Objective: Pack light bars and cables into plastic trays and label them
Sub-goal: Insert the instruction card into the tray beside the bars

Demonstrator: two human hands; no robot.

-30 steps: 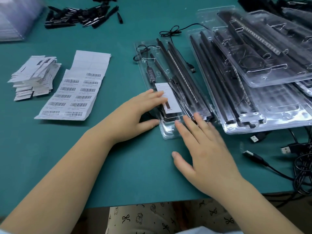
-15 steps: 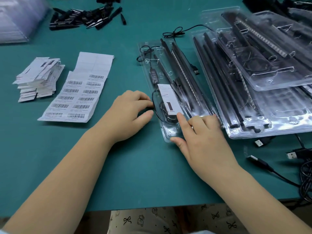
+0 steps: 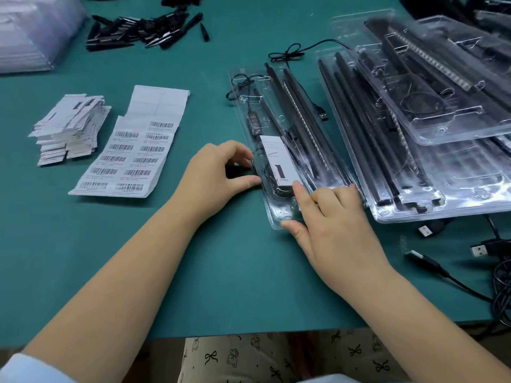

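Observation:
A narrow clear plastic tray lies lengthwise on the green table, holding black light bars, a black cable with an inline controller and a white card. My left hand sits at the tray's left rim, its curled fingers and thumb pinching the black cable loop that bulges out there. My right hand grips the tray's near end, thumb at the front edge, index fingertip pressing the card's near end, the other fingers curled on top.
A barcode label sheet and a stack of small paper cards lie to the left. Black parts are piled at the back. Filled clear trays are stacked on the right, with loose USB cables near them.
Both hands went from lying flat on the tray's near end to curled. The left drew back to the left rim; the right moved onto the card and front edge.

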